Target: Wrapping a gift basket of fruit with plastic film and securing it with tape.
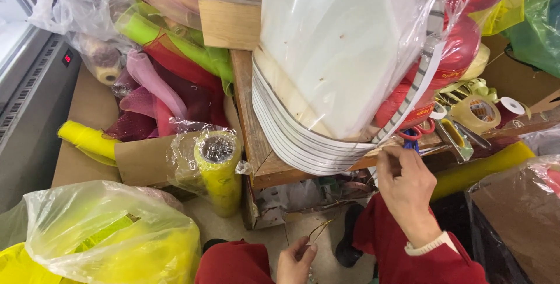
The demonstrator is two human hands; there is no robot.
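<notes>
My right hand (406,190) is raised at the front edge of a wooden table (263,164), its fingertips pinched on a thin strand near a stack of white oval trays (291,135) wrapped in clear plastic. Just beyond its fingers lie red-and-blue scissors (413,134). My left hand (296,262) is low near my red-clad knees (233,263), fingers pinched on a thin gold wire (321,231) that runs up toward the table.
Rolls of tape (477,112) and a stapler (456,138) lie on the table's right. A yellow mesh roll (219,167), pink and green mesh rolls (169,56), a wooden box (228,18) and plastic bags (111,237) crowd the left.
</notes>
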